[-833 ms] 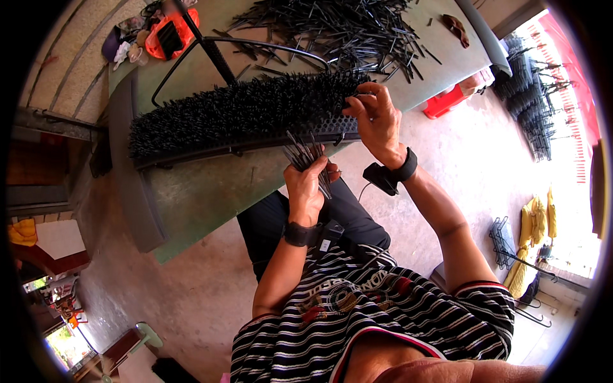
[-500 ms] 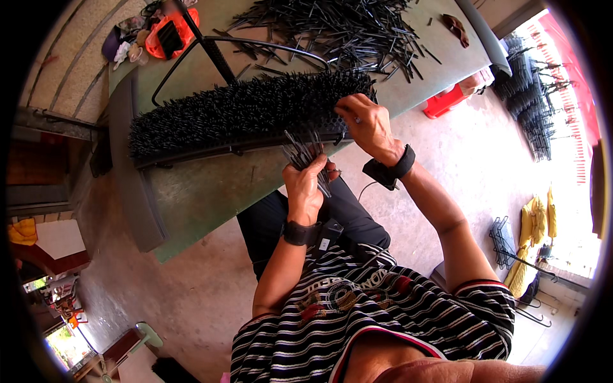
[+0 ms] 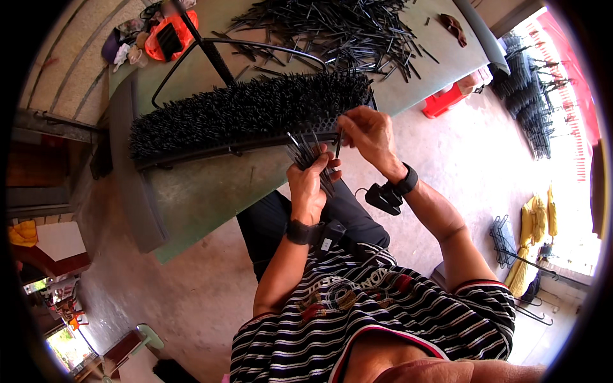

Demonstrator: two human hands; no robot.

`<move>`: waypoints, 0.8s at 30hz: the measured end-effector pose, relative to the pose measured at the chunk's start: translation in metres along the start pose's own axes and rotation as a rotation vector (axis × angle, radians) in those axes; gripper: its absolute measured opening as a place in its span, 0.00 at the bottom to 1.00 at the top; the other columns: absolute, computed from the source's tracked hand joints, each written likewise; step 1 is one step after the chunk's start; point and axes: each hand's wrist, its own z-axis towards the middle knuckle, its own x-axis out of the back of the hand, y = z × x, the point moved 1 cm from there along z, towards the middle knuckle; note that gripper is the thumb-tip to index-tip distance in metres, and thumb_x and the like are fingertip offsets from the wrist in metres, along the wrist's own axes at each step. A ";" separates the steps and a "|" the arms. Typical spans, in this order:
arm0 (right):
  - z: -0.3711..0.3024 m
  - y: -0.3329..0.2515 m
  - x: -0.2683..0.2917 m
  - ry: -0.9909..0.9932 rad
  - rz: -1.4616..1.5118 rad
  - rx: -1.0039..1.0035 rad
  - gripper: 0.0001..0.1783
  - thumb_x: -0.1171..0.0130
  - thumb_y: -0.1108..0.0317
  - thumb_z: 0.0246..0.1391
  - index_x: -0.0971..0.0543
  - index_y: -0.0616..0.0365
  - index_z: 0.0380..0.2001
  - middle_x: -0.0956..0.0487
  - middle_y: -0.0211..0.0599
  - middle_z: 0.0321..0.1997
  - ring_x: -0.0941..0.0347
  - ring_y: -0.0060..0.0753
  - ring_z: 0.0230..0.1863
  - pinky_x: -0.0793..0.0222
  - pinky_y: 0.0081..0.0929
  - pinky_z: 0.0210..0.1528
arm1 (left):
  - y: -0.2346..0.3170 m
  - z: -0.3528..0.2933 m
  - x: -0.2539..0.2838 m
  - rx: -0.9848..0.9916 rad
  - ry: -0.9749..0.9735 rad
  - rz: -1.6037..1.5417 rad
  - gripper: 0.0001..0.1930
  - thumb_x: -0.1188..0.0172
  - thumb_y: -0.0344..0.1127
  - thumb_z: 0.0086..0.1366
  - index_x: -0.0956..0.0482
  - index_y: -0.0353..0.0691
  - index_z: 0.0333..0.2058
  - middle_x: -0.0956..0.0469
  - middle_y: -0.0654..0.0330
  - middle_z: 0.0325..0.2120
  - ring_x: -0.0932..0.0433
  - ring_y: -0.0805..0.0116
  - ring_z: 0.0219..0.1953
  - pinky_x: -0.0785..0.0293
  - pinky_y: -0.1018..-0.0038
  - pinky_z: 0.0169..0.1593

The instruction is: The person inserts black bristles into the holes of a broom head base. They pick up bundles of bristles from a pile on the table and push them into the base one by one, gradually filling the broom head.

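Observation:
A long black bristled panel [image 3: 242, 112] lies across the green table, its curved front edge toward me. Bare rows of holes show near its right end. My left hand [image 3: 308, 185] is closed around a bundle of thin black strips [image 3: 300, 152], just in front of that edge. My right hand [image 3: 371, 134] is beside the panel's right end, thumb and fingers pinching a single dark strip [image 3: 338, 145] that hangs down close to the left hand's fingers. A large heap of loose black strips [image 3: 332, 32] lies behind the panel.
A black metal frame [image 3: 214, 57] rises behind the panel. An orange bag [image 3: 172, 39] sits at the table's far left. Past the table's right edge stands a red stool [image 3: 442, 103]. Dark stacked racks [image 3: 530, 102] and yellow cloths [image 3: 531, 230] are farther right.
My right hand has drawn back from the bristles, a little toward me and to the right. A strip now shows hanging from its fingertips. The left hand has shifted slightly right with its bundle.

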 end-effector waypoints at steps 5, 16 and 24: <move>0.008 -0.008 -0.007 0.226 -0.108 0.374 0.10 0.46 0.77 0.52 0.31 0.63 0.39 0.22 0.36 0.24 0.22 0.24 0.25 0.30 0.19 0.23 | 0.003 -0.005 0.002 -0.053 -0.010 -0.026 0.07 0.45 0.23 0.58 0.26 0.35 0.37 0.23 0.55 0.29 0.22 0.63 0.25 0.24 0.70 0.25; 0.021 0.007 -0.007 0.044 -0.596 0.706 0.05 0.42 0.76 0.47 0.26 0.59 0.30 0.23 0.36 0.28 0.24 0.33 0.27 0.29 0.25 0.26 | 0.005 -0.002 0.007 -0.030 0.033 -0.046 0.06 0.43 0.23 0.56 0.25 0.35 0.34 0.25 0.58 0.26 0.23 0.62 0.23 0.24 0.68 0.23; 0.030 -0.003 -0.004 -0.109 -0.820 0.880 0.05 0.45 0.73 0.41 0.28 0.55 0.26 0.32 0.33 0.22 0.32 0.37 0.24 0.35 0.32 0.23 | 0.009 -0.002 0.008 -0.026 0.010 -0.055 0.09 0.43 0.23 0.56 0.25 0.35 0.37 0.23 0.54 0.28 0.21 0.59 0.26 0.23 0.67 0.27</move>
